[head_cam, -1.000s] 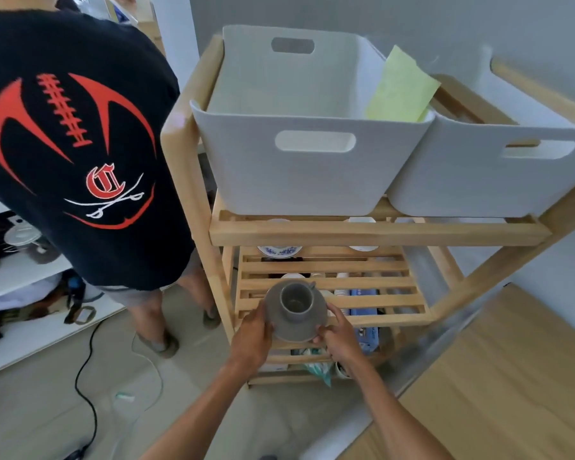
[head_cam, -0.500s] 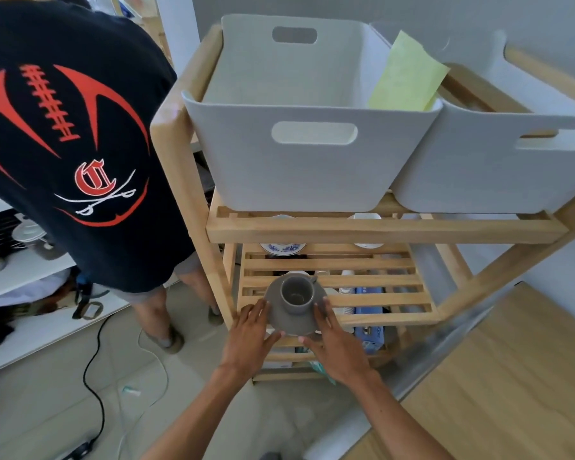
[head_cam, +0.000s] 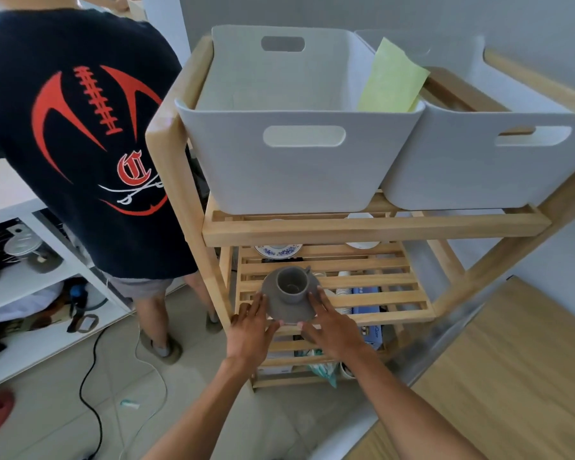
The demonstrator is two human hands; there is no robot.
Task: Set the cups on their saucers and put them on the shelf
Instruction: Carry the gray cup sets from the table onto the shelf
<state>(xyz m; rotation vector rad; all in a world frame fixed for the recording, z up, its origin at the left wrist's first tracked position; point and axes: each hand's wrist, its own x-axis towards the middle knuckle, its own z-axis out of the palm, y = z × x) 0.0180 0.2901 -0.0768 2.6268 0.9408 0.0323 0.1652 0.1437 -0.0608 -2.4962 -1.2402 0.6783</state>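
Note:
A grey cup [head_cam: 292,285] stands upright on a grey saucer [head_cam: 291,312] at the front left of the wooden rack's middle slatted shelf [head_cam: 379,295]. My left hand [head_cam: 249,333] holds the saucer's left rim and my right hand [head_cam: 334,327] holds its right rim, thumbs at the front edge. Further back on that shelf, half hidden by the rail above, lie a blue-patterned saucer [head_cam: 278,250] and a white cup on a saucer [head_cam: 362,244].
Two white bins [head_cam: 299,174] [head_cam: 478,174] fill the top shelf, with a yellow sheet [head_cam: 392,81] between them. A person in a dark shirt [head_cam: 80,144] stands close at the rack's left. A wooden tabletop [head_cam: 512,376] lies at right. A black cable [head_cam: 93,376] runs across the floor.
Both hands have carried the saucer and cup forward and down onto the middle shelf. My fingers have flattened out along the saucer's rim.

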